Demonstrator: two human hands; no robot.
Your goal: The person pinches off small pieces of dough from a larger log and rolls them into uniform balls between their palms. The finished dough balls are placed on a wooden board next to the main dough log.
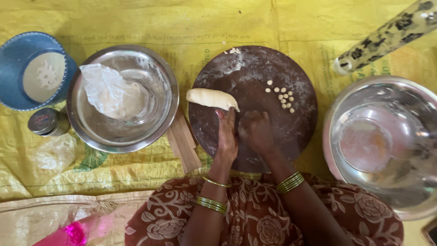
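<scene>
on round dark board (273,73), left hand (226,136) and right hand (256,131) meet near dough roll (211,98).

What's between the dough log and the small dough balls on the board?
Head view: only bare, floury board lies between the dough log and the balls; both hands sit nearer the person.

Yellow woven sheet (191,27) spread flat, carrying round dark board (214,132), two steel bowls (86,132) (337,159), blue container (13,91), small lidded jar (44,121).
</scene>
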